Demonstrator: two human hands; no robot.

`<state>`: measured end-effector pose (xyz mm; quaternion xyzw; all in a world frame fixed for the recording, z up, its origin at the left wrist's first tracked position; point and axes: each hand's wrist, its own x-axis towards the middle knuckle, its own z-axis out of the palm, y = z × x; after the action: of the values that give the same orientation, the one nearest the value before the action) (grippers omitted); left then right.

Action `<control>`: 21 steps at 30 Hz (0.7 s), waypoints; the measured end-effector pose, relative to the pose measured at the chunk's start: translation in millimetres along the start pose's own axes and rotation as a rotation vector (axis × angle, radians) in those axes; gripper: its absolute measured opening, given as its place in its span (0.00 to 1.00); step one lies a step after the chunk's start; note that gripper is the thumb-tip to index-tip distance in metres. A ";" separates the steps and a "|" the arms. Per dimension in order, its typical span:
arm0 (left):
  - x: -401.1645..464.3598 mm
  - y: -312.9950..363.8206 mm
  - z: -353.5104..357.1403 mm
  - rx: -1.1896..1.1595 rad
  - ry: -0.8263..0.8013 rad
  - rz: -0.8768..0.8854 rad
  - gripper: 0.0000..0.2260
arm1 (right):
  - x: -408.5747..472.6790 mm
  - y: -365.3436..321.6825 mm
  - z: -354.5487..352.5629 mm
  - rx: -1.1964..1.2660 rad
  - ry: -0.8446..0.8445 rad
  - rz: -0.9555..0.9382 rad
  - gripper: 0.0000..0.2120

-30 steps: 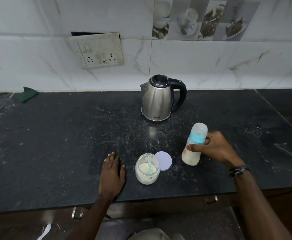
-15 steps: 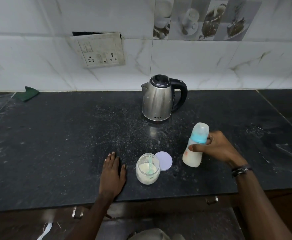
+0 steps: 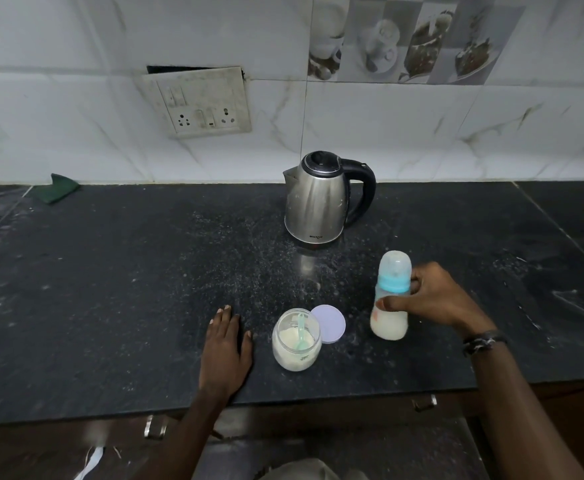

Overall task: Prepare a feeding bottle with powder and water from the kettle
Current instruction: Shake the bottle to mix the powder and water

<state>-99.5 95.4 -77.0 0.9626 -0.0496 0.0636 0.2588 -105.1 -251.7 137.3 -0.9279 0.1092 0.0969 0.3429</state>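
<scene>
Capped feeding bottle (image 3: 390, 299) gripped upright on the counter (image 3: 110, 289).
Right hand (image 3: 429, 296) curled round it, thumb across the front; left hand (image 3: 226, 344) flat, fingers straight, just left of the open powder jar (image 3: 296, 339); kettle (image 3: 320, 199) beyond the fingertips.

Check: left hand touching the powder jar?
Apart. The head view shows the left hand flat on the countertop, with a strip of dark counter visible between its thumb and the powder jar.
</scene>
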 end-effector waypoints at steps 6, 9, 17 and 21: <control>0.7 0.3 -0.2 0.001 0.000 0.002 0.27 | 2.8 -3.1 5.9 -0.119 0.106 0.030 0.19; 1.0 0.2 0.1 0.002 -0.005 0.003 0.27 | 2.4 -5.3 7.8 0.057 0.116 -0.016 0.14; 1.2 1.0 0.1 0.000 -0.001 0.011 0.27 | 3.5 -3.2 12.7 0.009 0.192 0.030 0.18; -0.4 -0.2 -0.3 -0.008 0.007 0.010 0.27 | 2.2 -3.9 12.8 -0.043 0.137 0.058 0.17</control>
<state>-99.9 95.8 -77.0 0.9610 -0.0540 0.0681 0.2627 -103.2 -240.7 129.7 -0.9360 0.1572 0.0452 0.3118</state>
